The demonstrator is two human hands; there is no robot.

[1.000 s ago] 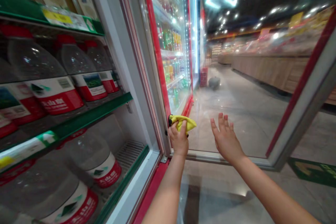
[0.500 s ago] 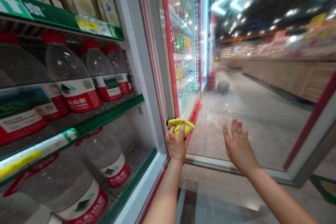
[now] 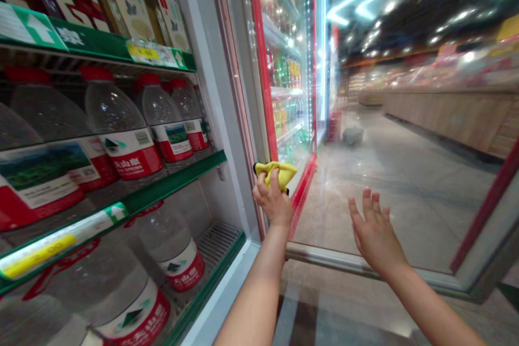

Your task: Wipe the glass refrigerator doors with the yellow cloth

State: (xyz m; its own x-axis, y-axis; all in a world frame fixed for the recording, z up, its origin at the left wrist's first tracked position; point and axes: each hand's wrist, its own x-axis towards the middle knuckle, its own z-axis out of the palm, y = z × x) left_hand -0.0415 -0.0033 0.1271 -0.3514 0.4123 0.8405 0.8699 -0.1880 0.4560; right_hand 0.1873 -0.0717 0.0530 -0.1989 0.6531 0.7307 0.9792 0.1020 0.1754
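Observation:
My left hand (image 3: 274, 200) grips a folded yellow cloth (image 3: 284, 174) with dark edging, held against the frame (image 3: 243, 92) of the drinks cooler on its hinge side. Some of the cloth is covered by my fingers. To the right, my right hand (image 3: 377, 238) is raised with fingers spread in front of the glass door (image 3: 413, 216), holding nothing. Whether its palm touches the glass I cannot tell. The door stands swung outward, its lower rail (image 3: 324, 255) running beneath both hands.
Left of me, green-edged shelves (image 3: 174, 178) carry red-capped water bottles (image 3: 125, 140), with bigger handled bottles (image 3: 178, 248) below and juice bottles (image 3: 125, 0) above. Another red-framed cooler (image 3: 284, 75) stands beyond. A wooden display counter (image 3: 446, 119) lines the far right of the aisle.
My left hand and the cloth have moved slightly up along the frame. My right hand stays spread by the door, a little further right in view. The camera view has shifted slightly.

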